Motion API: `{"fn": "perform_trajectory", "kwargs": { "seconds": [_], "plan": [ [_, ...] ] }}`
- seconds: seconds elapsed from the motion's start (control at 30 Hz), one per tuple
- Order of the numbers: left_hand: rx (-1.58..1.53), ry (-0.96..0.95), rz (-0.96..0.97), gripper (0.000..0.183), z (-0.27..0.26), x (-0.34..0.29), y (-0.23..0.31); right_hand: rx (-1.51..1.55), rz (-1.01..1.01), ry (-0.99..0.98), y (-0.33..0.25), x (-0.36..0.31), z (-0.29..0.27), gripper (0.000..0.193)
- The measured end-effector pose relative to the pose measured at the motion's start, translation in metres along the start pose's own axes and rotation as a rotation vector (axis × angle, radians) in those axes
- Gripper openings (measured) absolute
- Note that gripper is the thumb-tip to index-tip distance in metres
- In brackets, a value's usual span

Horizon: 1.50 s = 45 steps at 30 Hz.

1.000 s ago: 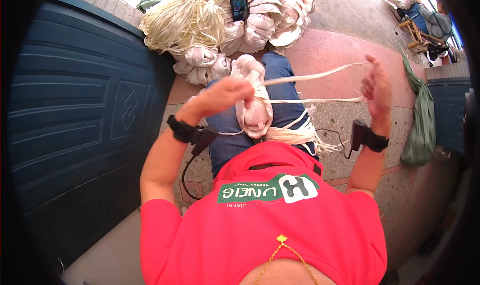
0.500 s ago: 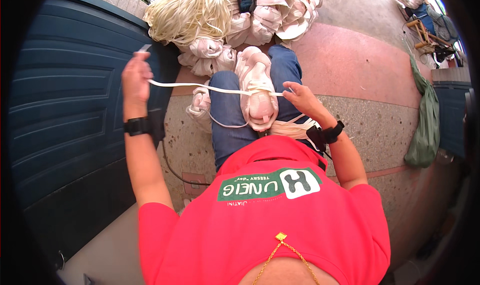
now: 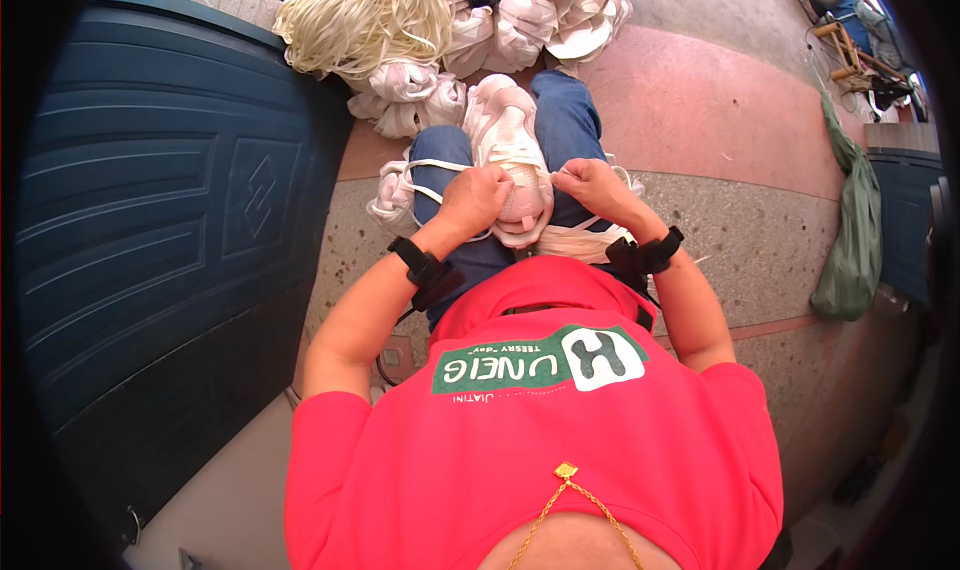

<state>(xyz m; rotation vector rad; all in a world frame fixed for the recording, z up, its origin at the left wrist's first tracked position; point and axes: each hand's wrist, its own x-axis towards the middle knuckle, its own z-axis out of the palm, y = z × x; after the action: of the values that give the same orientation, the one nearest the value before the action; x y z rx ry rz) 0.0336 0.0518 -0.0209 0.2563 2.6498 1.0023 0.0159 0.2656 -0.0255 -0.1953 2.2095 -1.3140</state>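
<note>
A pale pink and white sneaker rests between my knees, its toe pointing away from me and its tongue toward me. White shoelace runs across its upper part. Closed at the shoe's left side, my left hand grips the shoelace, whose loose length loops over my left knee. My right hand is pinched at the right edge of the shoe opening, with the lace between its fingers; the fingertips are partly hidden. Beyond that hand, a bit of white lace shows by my right knee.
Bundled pale shoes and a heap of cream laces lie beyond my knees. More laces lie by my lap. A dark blue panelled door stands at left; a green bag hangs at right.
My left hand has come from far left, where it held the lace stretched out, in to the shoe. The lace now hangs slack over my left knee. My right hand has closed and shifted slightly left.
</note>
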Motion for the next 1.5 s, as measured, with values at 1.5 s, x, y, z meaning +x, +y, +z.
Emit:
{"fn": "perform_trajectory", "kwargs": {
  "seconds": [1.5],
  "plan": [
    [-0.294,0.163,-0.242,0.017,0.019,-0.011,0.000,-0.430,-0.360,0.331,-0.011,0.003,0.035,0.029]
  ]
}}
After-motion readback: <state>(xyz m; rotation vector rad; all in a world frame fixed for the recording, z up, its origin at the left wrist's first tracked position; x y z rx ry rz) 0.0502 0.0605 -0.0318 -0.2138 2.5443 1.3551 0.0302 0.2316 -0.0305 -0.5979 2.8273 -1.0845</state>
